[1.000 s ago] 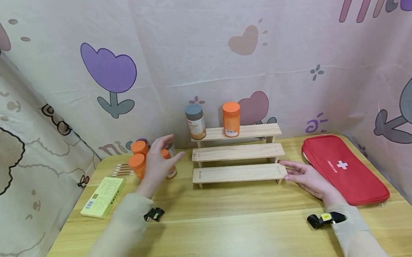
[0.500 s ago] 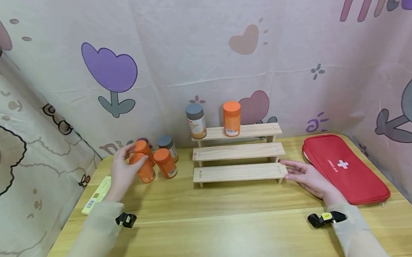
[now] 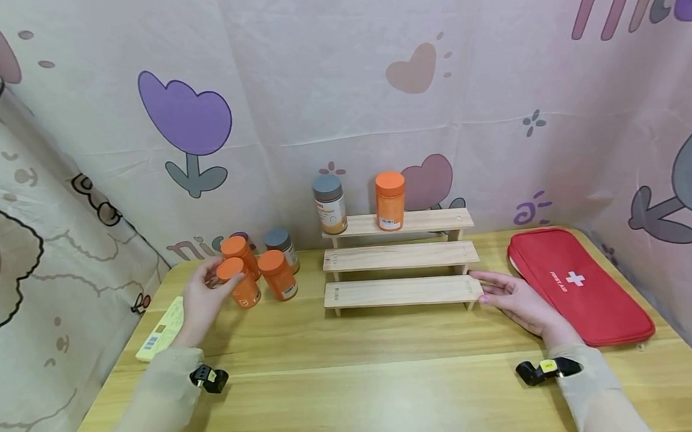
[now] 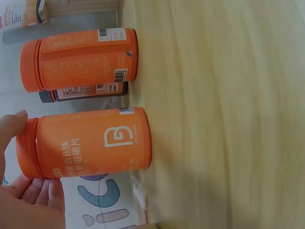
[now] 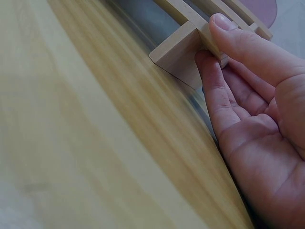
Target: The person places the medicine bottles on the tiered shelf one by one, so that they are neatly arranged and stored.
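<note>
In the head view my left hand [image 3: 201,300] is at an orange pill bottle [image 3: 244,288] standing on the table. The left wrist view has its thumb on one side of the bottle's cap [image 4: 29,148] and curled fingers on the other, gripping it. More orange bottles [image 3: 279,278] and a grey-capped bottle [image 3: 280,240] stand close by. My right hand [image 3: 517,301] pinches the right end of the bottom step of a three-tier wooden rack [image 3: 403,292]; in the right wrist view the thumb lies above the board and a finger below it.
On the rack's top step stand a grey-capped bottle [image 3: 330,207] and an orange bottle [image 3: 390,204]. A red first-aid pouch [image 3: 579,288] lies right of the rack. A pale yellow box [image 3: 163,333] lies at the left, partly behind my left hand. A patterned cloth [image 3: 292,82] hangs behind.
My left hand has moved left from in front of the bottle group, then settled lower around the front-left orange bottle's cap. My right hand has stayed on the rack.
</note>
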The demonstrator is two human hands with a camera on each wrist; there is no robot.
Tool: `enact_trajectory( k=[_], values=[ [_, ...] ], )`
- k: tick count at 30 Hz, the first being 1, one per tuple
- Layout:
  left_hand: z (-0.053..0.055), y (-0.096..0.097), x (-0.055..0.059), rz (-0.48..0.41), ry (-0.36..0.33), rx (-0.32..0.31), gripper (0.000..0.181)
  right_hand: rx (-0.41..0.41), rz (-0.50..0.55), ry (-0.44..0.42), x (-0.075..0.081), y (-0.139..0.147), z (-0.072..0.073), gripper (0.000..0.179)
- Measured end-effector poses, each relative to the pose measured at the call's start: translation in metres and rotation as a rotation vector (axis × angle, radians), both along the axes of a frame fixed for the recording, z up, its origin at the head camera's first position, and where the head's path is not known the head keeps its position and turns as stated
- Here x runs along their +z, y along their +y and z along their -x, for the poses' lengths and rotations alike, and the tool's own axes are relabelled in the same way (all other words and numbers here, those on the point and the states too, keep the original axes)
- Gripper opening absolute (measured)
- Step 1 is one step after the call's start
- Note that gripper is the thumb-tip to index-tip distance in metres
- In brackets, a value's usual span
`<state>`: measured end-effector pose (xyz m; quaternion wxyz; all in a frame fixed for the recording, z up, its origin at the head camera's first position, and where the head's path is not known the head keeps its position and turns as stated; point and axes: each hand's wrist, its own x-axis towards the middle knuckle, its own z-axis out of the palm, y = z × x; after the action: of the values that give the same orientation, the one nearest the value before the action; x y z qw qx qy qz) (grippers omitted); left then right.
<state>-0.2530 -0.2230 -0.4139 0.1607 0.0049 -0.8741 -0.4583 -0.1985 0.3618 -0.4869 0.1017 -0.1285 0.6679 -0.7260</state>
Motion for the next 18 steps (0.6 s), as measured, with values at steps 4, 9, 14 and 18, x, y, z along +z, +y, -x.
enact_trajectory(
  k=[4,9,14,18],
  values=[
    [0.0012,0.001,-0.0019,-0.024,-0.013,0.019,0.065,0.003,0.002,0.004,0.0006,-0.0009,-0.0006,0.054],
    [0.001,0.0023,-0.0023,-0.034,-0.013,0.048,0.065,0.0,-0.004,0.007,0.0008,-0.0006,-0.0006,0.053],
    [-0.0009,0.003,-0.004,-0.055,-0.001,0.079,0.063,-0.002,-0.01,0.011,-0.0001,-0.0001,0.0002,0.053],
    [-0.0035,0.0023,-0.0008,-0.048,0.001,0.11,0.063,-0.001,-0.015,0.008,-0.002,0.0006,0.0007,0.054]
  ],
)
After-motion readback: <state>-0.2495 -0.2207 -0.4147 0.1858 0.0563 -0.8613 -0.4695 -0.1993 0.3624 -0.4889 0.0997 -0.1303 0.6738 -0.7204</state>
